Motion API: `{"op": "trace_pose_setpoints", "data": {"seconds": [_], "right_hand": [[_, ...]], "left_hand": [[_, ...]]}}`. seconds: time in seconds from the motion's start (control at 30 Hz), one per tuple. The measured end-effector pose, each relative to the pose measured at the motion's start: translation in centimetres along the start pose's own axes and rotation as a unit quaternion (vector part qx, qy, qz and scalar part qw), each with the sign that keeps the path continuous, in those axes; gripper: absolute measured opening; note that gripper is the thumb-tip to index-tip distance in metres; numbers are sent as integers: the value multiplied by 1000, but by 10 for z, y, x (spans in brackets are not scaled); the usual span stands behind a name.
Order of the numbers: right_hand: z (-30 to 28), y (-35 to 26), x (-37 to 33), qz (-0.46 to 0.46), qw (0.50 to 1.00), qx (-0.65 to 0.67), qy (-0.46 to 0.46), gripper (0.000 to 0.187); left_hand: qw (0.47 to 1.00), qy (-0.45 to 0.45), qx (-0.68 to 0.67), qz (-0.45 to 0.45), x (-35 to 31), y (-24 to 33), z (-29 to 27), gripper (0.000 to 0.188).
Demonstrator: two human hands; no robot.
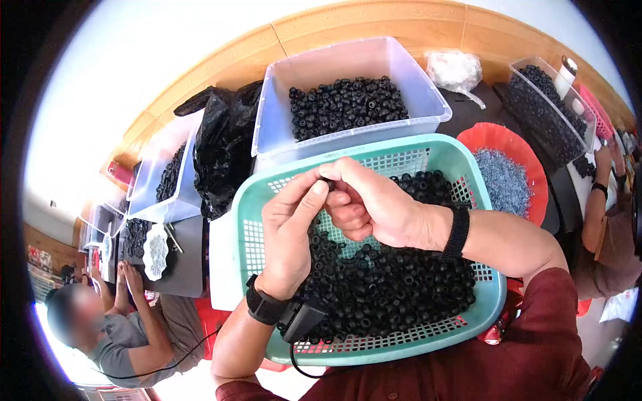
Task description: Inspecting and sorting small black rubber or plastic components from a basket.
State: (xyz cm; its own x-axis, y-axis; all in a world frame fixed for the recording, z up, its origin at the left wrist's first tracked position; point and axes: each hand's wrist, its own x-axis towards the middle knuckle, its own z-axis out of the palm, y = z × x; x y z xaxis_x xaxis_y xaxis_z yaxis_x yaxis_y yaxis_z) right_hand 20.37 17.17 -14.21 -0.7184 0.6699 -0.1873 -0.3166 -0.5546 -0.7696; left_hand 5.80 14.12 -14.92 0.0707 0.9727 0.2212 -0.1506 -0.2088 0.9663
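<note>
My left hand [291, 227] and my right hand [371, 204] meet above a green plastic basket [495, 314]. Between the fingertips of both hands is a small black round part [328, 182], mostly covered by the fingers. The left thumb and forefinger pinch it from one side, while the right thumb presses over it and the other right fingers are curled. Under my hands, the basket holds many loose black ring-like parts [408, 287]. They pile toward its near side and along its right side.
Behind the basket stands a clear bin [348, 137] of black parts, beside a black plastic bag [227, 147]. A red bowl [540, 180] with small blue-grey pieces is at right. Other people work at left [127, 341] and far right [598, 194]. A cable [294, 357] hangs near my left wrist.
</note>
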Motion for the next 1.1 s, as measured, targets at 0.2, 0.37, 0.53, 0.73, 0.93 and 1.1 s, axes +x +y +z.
{"op": "trace_pose_setpoints", "data": {"seconds": [0.2, 0.37, 0.53, 0.73, 0.93, 1.1], "right_hand": [[-3, -2, 3, 36, 999, 8, -40, 43], [-3, -7, 3, 65, 997, -19, -29, 44], [-4, -6, 3, 69, 997, -13, -30, 43], [-7, -7, 2, 86, 995, 7, -48, 41], [-1, -6, 1, 76, 997, -22, -12, 39], [2, -5, 0, 54, 997, -43, 31, 40]], "left_hand": [[997, -7, -59, -40, 1, 1, -4, 24], [996, -43, -53, -59, 1, -1, -9, 25], [999, -26, -3, -37, -2, 2, -9, 21], [999, -13, 28, -18, -3, 3, -8, 23], [996, -9, 86, 6, -4, 2, -10, 23], [996, 14, 89, -10, -2, -3, -6, 21]]}}
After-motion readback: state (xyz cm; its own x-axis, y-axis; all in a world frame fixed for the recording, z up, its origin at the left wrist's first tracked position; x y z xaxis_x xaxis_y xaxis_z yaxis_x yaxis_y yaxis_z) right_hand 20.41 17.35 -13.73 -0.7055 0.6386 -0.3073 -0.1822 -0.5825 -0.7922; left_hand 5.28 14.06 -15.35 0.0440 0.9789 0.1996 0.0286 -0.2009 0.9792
